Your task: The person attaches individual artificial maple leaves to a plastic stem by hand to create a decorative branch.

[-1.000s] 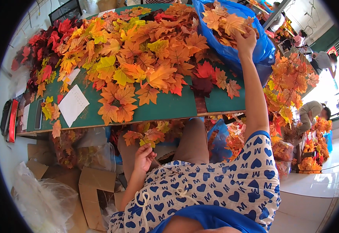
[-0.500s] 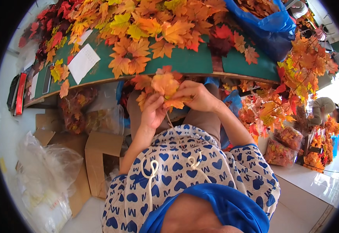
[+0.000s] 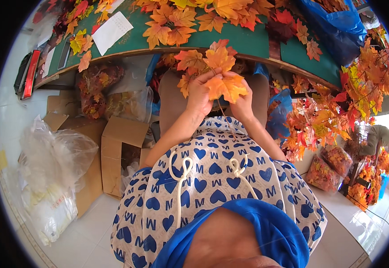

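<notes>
Above my lap, I hold a spray of orange artificial maple leaves (image 3: 219, 58) with a thin stem trailing down toward my apron. My left hand (image 3: 199, 96) is closed, its fingertips pinching the spray near the middle where the leaves meet. Close on the right, my right hand (image 3: 242, 102) is closed on the same spray, its fingers partly hidden behind a large drooping orange leaf (image 3: 225, 87). Other leaves of the spray fan out on the far side, beyond my left hand.
Ahead, a green-topped table (image 3: 132, 41) bears heaped orange leaves (image 3: 172, 24), a white paper (image 3: 112, 33) and a blue bag (image 3: 333, 31). An open carton (image 3: 121, 134) and clear plastic bags (image 3: 56, 165) lie at left. Hanging leaf bunches (image 3: 319, 120) and a bent-over person (image 3: 377, 143) are at right.
My right hand has come down beside my left, behind a leaf that now droops toward me. My left hand's fingers have shifted up the spray. The whole view has shifted slightly.
</notes>
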A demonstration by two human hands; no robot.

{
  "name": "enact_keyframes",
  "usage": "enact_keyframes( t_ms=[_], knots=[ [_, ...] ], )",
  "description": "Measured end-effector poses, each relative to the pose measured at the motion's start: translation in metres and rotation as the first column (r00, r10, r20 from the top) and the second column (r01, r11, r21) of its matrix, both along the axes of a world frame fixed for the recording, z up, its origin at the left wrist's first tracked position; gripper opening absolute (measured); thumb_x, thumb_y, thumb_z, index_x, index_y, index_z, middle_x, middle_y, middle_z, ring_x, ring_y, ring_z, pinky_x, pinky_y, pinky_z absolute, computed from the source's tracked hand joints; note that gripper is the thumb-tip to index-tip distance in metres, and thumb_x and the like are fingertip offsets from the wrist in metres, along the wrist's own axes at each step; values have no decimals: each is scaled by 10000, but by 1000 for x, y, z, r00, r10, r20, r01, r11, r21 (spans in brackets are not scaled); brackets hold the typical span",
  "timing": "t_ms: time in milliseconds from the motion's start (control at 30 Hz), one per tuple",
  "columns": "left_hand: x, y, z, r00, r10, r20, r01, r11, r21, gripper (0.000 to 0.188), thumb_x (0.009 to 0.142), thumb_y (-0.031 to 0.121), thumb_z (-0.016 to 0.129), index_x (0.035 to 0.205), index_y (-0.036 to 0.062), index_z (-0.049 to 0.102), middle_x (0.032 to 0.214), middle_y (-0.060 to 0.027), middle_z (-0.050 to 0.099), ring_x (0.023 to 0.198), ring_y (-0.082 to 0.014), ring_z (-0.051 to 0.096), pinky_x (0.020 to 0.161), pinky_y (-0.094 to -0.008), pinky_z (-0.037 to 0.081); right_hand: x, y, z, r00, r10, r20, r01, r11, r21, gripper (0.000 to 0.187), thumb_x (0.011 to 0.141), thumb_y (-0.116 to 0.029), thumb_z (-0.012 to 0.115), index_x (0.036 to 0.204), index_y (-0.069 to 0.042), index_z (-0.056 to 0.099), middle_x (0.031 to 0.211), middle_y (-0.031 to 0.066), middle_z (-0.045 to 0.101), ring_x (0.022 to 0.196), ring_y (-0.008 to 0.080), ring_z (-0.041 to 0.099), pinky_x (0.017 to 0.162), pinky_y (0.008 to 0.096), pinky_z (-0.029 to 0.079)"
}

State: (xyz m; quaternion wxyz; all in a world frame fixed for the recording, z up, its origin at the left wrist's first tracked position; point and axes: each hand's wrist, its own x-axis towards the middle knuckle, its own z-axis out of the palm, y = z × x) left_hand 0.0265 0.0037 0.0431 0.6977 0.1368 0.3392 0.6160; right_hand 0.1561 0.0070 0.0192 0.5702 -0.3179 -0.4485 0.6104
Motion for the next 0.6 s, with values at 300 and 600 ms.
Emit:
enact_keyframes(
  t_ms=[300,600],
  knots=[
    [-15,-12,12,997,-78,-23,79,997,26,299,888,87,562,1177,11,554,964,-73,632,771,-128,627,759,-286,548,5,7,15,970,-135,-201,78,960,-267,145,891,-34,548,1016,15,602,1018,105,620,909,181,620,767,260,530],
    [-6,-18,18,973,-37,-226,65,991,119,271,844,14,594,1111,-7,557,794,-42,597,680,-124,617,625,-278,565,6,9,25,902,-115,-416,-104,878,-467,158,895,-81,558,997,39,553,950,122,625,863,190,639,732,232,554]
  ],
)
